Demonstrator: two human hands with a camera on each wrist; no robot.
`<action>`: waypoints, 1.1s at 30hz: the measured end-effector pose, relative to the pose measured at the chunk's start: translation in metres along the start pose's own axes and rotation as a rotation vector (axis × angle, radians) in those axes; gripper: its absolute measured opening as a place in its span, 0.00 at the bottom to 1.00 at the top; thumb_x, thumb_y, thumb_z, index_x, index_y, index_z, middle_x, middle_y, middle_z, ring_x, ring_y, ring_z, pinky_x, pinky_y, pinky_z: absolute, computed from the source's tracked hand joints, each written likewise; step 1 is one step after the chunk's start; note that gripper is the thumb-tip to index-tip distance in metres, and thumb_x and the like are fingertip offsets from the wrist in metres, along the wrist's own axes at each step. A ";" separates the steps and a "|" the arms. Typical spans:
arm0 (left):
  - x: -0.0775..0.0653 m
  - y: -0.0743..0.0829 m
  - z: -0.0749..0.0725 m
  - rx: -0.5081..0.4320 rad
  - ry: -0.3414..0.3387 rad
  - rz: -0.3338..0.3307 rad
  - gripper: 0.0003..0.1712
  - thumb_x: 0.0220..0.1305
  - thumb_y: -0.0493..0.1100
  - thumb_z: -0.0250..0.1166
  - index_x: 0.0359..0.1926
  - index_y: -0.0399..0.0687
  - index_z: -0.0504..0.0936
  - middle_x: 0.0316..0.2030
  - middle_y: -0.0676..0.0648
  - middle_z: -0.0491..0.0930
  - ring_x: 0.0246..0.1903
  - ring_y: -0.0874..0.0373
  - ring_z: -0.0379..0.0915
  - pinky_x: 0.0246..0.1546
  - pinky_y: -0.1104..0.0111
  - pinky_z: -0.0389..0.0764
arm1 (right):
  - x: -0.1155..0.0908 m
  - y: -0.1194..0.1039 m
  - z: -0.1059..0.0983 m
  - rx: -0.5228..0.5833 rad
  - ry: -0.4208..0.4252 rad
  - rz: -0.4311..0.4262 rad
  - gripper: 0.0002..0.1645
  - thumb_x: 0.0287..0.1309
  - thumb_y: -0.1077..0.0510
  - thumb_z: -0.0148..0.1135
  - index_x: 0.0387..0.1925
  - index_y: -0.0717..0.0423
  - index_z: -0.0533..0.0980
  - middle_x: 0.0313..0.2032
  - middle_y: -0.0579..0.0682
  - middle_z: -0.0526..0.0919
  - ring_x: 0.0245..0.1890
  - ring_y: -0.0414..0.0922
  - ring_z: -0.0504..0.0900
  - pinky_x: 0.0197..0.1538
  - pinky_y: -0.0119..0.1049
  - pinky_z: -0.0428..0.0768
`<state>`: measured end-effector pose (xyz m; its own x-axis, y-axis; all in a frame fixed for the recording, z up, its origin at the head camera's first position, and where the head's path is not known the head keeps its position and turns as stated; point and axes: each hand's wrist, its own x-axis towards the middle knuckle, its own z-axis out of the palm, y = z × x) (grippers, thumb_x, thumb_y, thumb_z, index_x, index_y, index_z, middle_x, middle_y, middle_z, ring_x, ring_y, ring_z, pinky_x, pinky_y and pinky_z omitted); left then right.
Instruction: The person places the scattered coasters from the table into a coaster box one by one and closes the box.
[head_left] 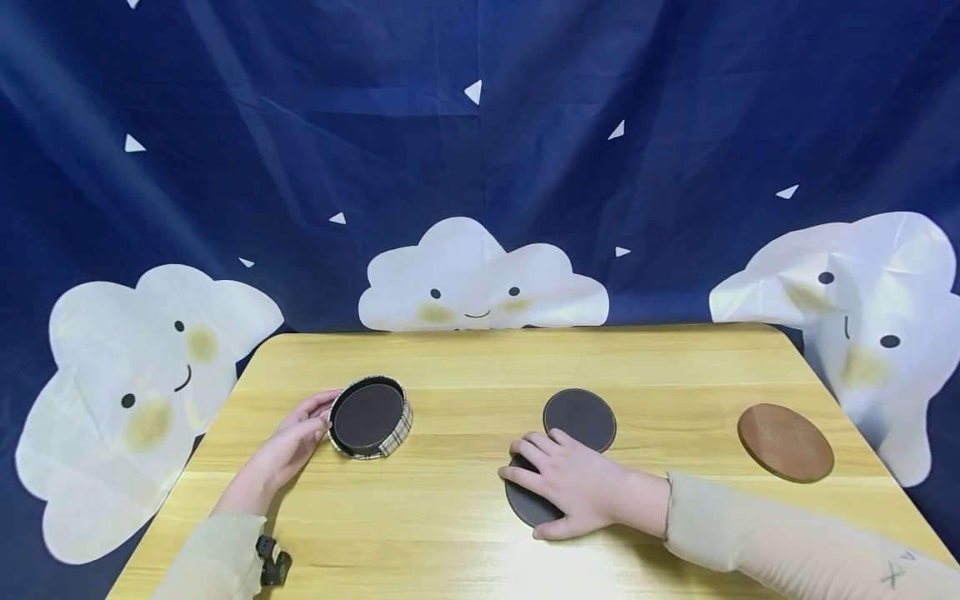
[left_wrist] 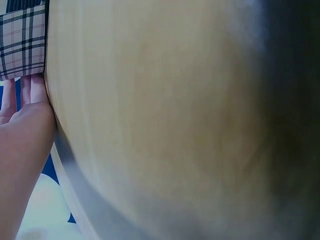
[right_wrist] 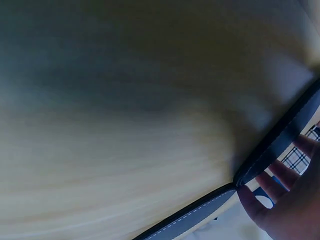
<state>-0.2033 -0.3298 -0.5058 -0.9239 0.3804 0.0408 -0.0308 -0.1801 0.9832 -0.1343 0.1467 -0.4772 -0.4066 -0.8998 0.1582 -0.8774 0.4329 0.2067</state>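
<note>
At the left of the head view stands a round plaid holder [head_left: 403,429] with a black inner wall and a dark disc [head_left: 367,415] inside. My left hand [head_left: 288,450] rests against its left side, fingers extended; in the left wrist view the plaid wall [left_wrist: 22,42] hides the fingertips. My right hand [head_left: 573,487] spans a dark round coaster [head_left: 528,504] right of centre and grips it by its edges, covering much of it. Just beyond lies a second dark coaster [head_left: 581,417]. In the right wrist view, fingers [right_wrist: 282,175] touch the stitched dark coaster [right_wrist: 285,140].
A brown round coaster [head_left: 786,443] lies at the right of the wooden table [head_left: 450,517]. Behind the table hangs a dark blue curtain [head_left: 540,167] with white clouds. A small black clip-like piece [head_left: 272,561] sits by the left sleeve.
</note>
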 end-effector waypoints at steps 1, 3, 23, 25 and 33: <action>0.000 0.000 0.000 -0.003 0.000 0.001 0.32 0.70 0.23 0.43 0.64 0.54 0.77 0.59 0.61 0.83 0.57 0.70 0.78 0.61 0.81 0.75 | 0.000 0.000 0.000 -0.001 0.001 0.000 0.50 0.55 0.20 0.61 0.71 0.42 0.72 0.62 0.49 0.76 0.61 0.47 0.74 0.54 0.44 0.76; 0.000 0.000 0.000 -0.006 0.000 0.004 0.32 0.70 0.23 0.43 0.64 0.54 0.77 0.59 0.61 0.83 0.57 0.70 0.79 0.61 0.81 0.76 | 0.000 -0.001 0.001 0.000 0.003 0.000 0.50 0.55 0.20 0.62 0.71 0.43 0.72 0.62 0.50 0.76 0.60 0.47 0.74 0.54 0.44 0.77; 0.001 -0.001 -0.002 0.004 0.001 -0.008 0.34 0.67 0.22 0.42 0.65 0.53 0.76 0.59 0.61 0.83 0.58 0.70 0.78 0.60 0.80 0.75 | 0.000 -0.005 0.002 0.052 0.018 0.033 0.50 0.49 0.25 0.68 0.70 0.44 0.73 0.60 0.50 0.77 0.60 0.47 0.74 0.53 0.43 0.76; 0.002 -0.002 -0.002 0.004 0.002 -0.008 0.34 0.67 0.22 0.42 0.65 0.53 0.77 0.59 0.61 0.83 0.58 0.70 0.78 0.60 0.80 0.75 | 0.001 -0.005 0.002 0.058 0.021 0.041 0.50 0.47 0.25 0.69 0.69 0.44 0.74 0.59 0.49 0.77 0.58 0.46 0.74 0.52 0.42 0.75; 0.002 -0.003 -0.002 -0.004 0.000 0.000 0.33 0.68 0.22 0.43 0.64 0.53 0.77 0.59 0.61 0.83 0.58 0.70 0.78 0.60 0.80 0.76 | 0.005 -0.003 0.001 0.071 0.013 0.061 0.49 0.42 0.25 0.71 0.65 0.41 0.76 0.56 0.47 0.77 0.55 0.45 0.74 0.50 0.41 0.74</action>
<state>-0.2058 -0.3306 -0.5089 -0.9238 0.3807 0.0407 -0.0323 -0.1834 0.9825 -0.1335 0.1410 -0.4783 -0.4570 -0.8709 0.1807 -0.8671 0.4815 0.1273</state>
